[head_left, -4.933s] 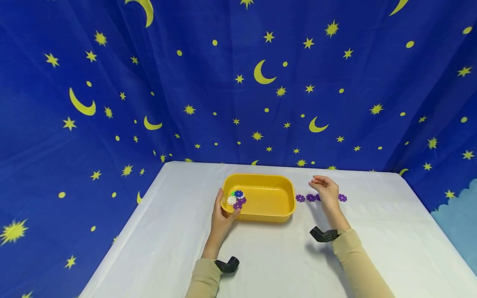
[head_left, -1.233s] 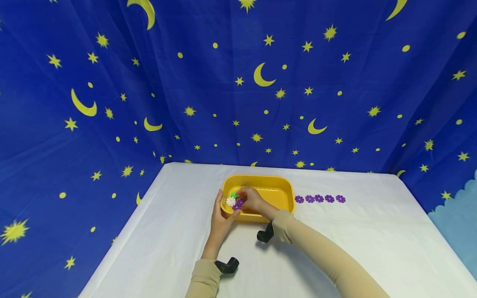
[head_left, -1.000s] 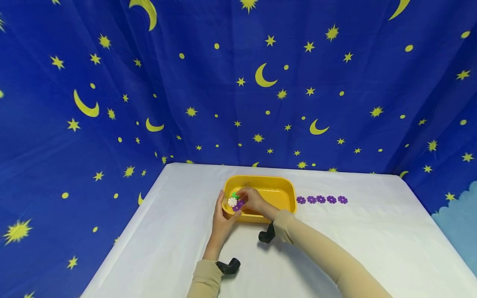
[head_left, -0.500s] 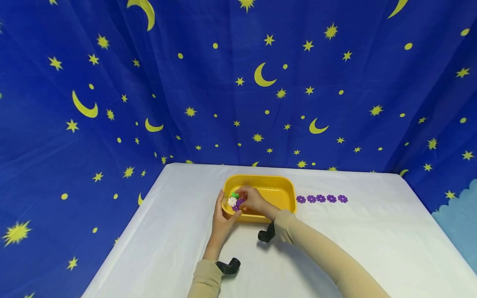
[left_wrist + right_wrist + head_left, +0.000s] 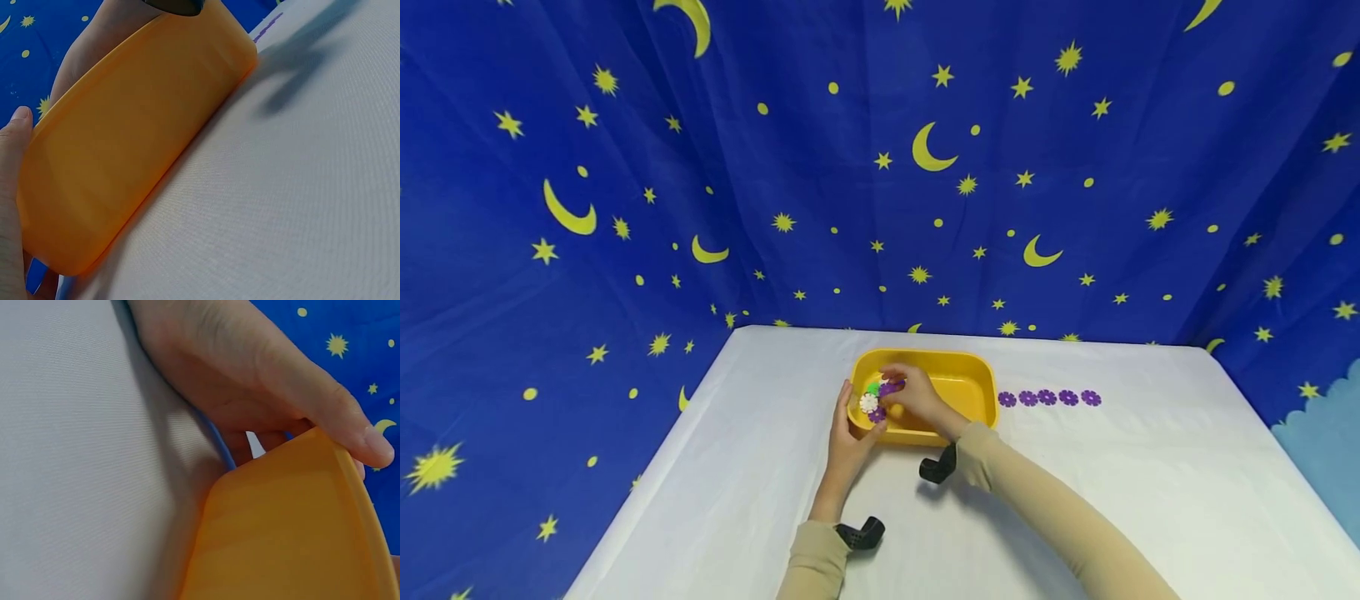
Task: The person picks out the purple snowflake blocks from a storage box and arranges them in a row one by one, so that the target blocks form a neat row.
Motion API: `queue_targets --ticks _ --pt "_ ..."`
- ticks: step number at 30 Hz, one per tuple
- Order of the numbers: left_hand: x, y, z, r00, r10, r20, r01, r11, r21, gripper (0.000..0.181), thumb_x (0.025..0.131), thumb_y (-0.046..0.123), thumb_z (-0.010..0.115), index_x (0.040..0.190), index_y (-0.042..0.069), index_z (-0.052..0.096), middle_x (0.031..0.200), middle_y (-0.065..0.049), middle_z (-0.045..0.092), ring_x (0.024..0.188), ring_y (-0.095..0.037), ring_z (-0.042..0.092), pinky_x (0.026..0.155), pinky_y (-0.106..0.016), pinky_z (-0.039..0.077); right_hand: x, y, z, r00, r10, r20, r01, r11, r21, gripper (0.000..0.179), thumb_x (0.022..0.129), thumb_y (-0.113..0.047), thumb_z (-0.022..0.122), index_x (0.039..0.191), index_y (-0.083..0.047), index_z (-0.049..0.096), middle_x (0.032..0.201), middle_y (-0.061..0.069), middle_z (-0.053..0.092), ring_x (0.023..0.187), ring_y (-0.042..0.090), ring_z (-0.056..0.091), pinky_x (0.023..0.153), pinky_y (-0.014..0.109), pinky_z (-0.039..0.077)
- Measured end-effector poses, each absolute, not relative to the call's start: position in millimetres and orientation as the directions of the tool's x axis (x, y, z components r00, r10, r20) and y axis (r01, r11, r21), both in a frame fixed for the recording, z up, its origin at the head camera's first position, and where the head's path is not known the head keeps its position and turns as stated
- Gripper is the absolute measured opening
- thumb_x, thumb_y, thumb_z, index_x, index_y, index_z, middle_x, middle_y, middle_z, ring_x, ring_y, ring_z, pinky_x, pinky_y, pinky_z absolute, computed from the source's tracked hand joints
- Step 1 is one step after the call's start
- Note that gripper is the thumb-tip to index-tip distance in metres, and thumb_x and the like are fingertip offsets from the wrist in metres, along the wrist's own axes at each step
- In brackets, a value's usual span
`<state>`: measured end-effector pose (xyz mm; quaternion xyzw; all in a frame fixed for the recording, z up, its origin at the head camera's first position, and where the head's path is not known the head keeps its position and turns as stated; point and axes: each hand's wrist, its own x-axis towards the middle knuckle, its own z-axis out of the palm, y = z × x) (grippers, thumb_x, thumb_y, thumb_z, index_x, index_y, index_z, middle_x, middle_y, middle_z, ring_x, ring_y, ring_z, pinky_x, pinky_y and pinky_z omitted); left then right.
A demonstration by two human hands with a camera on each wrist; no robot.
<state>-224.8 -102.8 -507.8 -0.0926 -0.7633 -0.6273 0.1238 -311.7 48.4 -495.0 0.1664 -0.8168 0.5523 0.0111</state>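
Purple and flower-shaped, one disc (image 5: 888, 389) is pinched in the right hand (image 5: 916, 395).

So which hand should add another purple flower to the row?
Probably the right hand: it seems to pinch a purple flower, and the row of flowers lies on that side. The left hand is busy holding the opposite end of the tray.
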Motion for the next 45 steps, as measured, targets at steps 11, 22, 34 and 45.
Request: queue_targets --ticks 11,22,34,45 --pt "-228.9 -103.5 -509.3 -0.963 0.006 0.271 0.266 0.215 0.94 0.082 0.084 0.012 0.071 0.149 0.001 0.023 0.16 -0.016 0.017 0.147 -0.037 0.016 0.12 -0.055 0.014 -310.0 57.6 -484.7 -0.956 -0.163 0.242 -0.284 0.326 -0.902 0.043 0.075 0.008 0.07 0.118 0.006 0.062 0.113 0.025 0.064 0.101 0.033 0.06 0.094 0.045 0.053" --pt "-248.6 -103.9 -542.0 -0.965 -0.017 0.262 0.254 0.204 0.946 0.084 0.084 0.022 0.073 0.151 0.02 0.023 0.161 -0.001 0.017 0.149 -0.026 0.016 0.123 -0.047 0.014 -303.8 85.4 -480.3 -0.95 -0.138 0.279 -0.31 0.345 -0.886 0.045 0.076 0.005 0.07 0.119 0.006 0.06 0.117 0.025 0.063 0.105 0.033 0.059 0.099 0.047 0.05" --pt "-234.3 -108.6 -523.8 -0.979 -0.001 0.202 0.198 0.177 0.964 0.084 0.085 0.018 0.071 0.152 0.012 0.02 0.162 -0.005 0.012 0.149 -0.028 0.012 0.123 -0.049 0.012 -294.2 113.1 -474.8 -0.944 -0.045 0.326 -0.319 0.375 -0.871 0.04 0.074 0.005 0.073 0.113 0.005 0.064 0.11 0.022 0.066 0.103 0.034 0.061 0.094 0.045 0.052" --pt "-225.3 -103.8 -509.3 -0.975 0.025 0.222 0.223 0.186 0.957 0.079 0.088 0.011 0.066 0.151 0.006 0.019 0.161 -0.011 0.012 0.149 -0.031 0.011 0.122 -0.051 0.01 -292.1 143.6 -472.2 -0.946 0.026 0.324 -0.295 0.347 -0.89 0.04 0.076 0.005 0.073 0.115 0.007 0.062 0.111 0.026 0.064 0.104 0.038 0.06 0.094 0.044 0.053"
